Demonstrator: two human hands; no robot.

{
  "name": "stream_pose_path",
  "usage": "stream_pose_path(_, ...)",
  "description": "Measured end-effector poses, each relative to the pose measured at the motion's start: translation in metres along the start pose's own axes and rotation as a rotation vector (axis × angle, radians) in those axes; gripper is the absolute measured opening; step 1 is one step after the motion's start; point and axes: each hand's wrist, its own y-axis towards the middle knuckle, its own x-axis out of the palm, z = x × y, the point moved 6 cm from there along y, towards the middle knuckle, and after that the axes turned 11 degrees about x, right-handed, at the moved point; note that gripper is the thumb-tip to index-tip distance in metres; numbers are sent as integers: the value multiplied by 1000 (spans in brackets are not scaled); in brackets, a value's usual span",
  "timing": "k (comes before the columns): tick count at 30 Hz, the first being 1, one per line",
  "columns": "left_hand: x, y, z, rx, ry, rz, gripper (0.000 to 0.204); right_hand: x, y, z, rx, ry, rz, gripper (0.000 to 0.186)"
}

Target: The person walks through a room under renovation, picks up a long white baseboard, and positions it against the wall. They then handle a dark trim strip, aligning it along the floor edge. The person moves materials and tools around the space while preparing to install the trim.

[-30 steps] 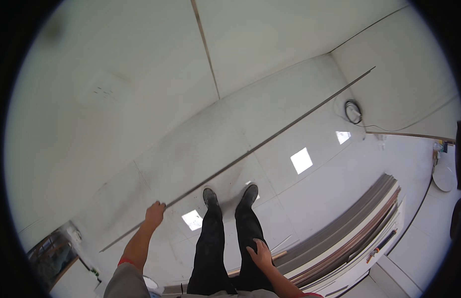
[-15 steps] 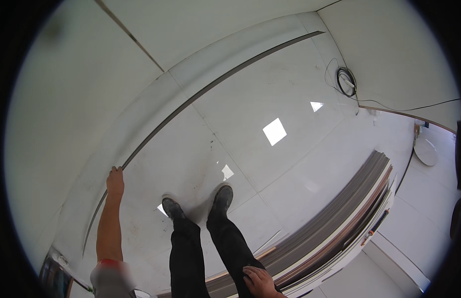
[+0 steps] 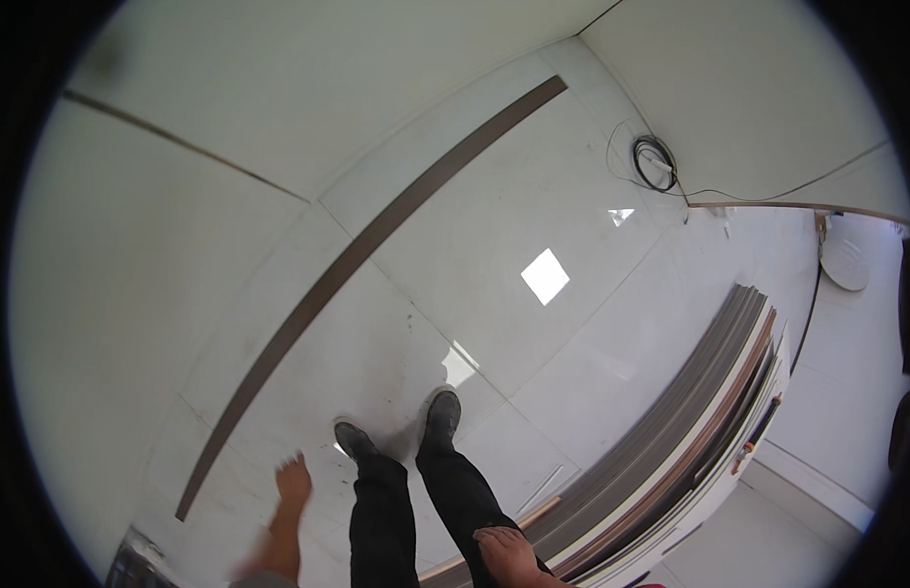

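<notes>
A long, thin brown strip [image 3: 352,257] lies flat on the white tiled floor, slanting from the lower left up toward the far wall corner. My left hand [image 3: 292,480] is in the air to the right of the strip's near end, apart from it, with nothing in it and its fingers stretched forward. My right hand [image 3: 507,554] rests on my right thigh, fingers lying over the dark trouser leg [image 3: 465,495]. Both of my dark shoes [image 3: 440,416] are planted on the floor between the strip and a stack of long panels [image 3: 661,416].
The stack holds grey, white and brown strips, with a dark and orange tool [image 3: 761,436] along its outer edge. A coil of black cable [image 3: 655,164] lies by the far right corner. A round white disc [image 3: 844,265] stands beyond the opening. Pale walls [image 3: 279,88] border the floor.
My left hand has let go of the strip and drawn back toward me. The strip, which was standing on its edge, now lies flat. My right hand stays on my thigh.
</notes>
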Motion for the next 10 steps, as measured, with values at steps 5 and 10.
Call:
stream_pose_path(5, 4, -207, 22, -149, -557, -248, 66, 25, -28, 2, 123, -23, 64, 19)
stream_pose_path(10, -59, -329, -24, -41, -816, -241, 55, 50, -75, 24, 301, 361, 154, 36)
